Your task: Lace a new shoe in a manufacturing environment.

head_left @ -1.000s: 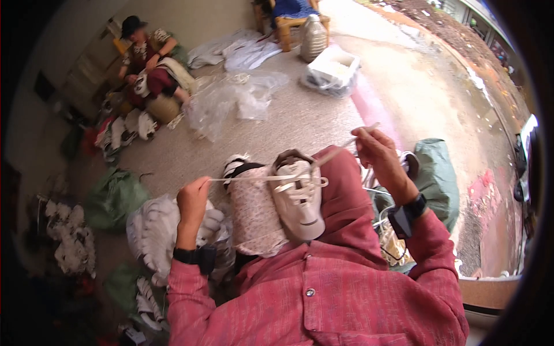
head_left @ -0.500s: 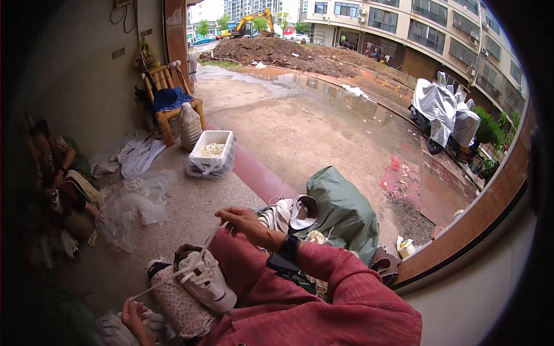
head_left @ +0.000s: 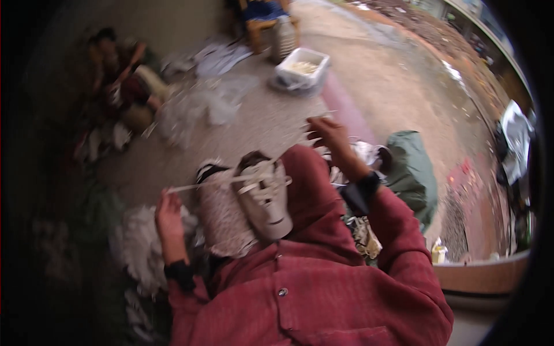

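A beige lace-up sneaker (head_left: 266,202) rests on my lap, its toe toward me. From its eyelets a pale shoelace (head_left: 216,185) stretches left, nearly straight, to my left hand (head_left: 169,222), which pinches its end. My right hand (head_left: 334,138) is raised beyond my right knee, off the shoe; its fingers look apart, though motion smears them. I see no lace running from the shoe to it. Under the sneaker's left side lies a floral-patterned cloth (head_left: 222,216) over my leg. A small loop of lace shows at the shoe's right side.
Pale, crumpled items (head_left: 141,245) lie to my left. A white foam box (head_left: 303,64) with pale strands stands ahead, near a plastic bag (head_left: 216,104). At right are a green sack (head_left: 411,173) and pale shoes (head_left: 366,151). Another person (head_left: 124,86) sits far left.
The view has swung down and left. My right hand has moved away from the shoe, and the lace stretch it held no longer shows in it. My left hand still pinches its lace end.
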Tool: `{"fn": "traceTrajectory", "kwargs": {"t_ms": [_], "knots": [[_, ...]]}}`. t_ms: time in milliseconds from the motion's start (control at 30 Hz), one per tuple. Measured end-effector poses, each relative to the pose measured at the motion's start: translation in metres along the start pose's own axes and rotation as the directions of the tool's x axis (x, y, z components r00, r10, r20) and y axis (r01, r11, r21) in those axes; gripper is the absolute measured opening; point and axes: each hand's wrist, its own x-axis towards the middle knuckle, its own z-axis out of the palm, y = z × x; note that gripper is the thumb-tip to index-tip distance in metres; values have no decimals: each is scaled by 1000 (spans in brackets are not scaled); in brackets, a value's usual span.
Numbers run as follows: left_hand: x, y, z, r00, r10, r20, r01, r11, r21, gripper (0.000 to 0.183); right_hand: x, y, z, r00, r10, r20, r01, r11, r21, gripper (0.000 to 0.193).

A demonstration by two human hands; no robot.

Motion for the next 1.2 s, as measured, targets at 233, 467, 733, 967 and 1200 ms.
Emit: {"fn": "traceTrajectory", "kwargs": {"t_ms": [233,467,733,967,1200], "knots": [[-5,-6,25,988,-29,-153,24,999,-29,25,-3,10,-5,996,73,47,-76,996,47,26],[1,-8,21,980,-133,-151,109,981,-159,23,-5,20,-12,984,135,113,-151,977,152,27],[3,-1,38,971,-227,-74,192,925,-328,23,-13,34,-14,964,257,73,-265,881,391,20],[15,-14,36,984,-175,-33,159,944,-289,25,-10,49,-21,961,269,64,-266,834,484,16],[38,-23,15,932,-84,353,246,861,-445,31,-7,84,-21,979,188,83,-199,760,619,15]]}}
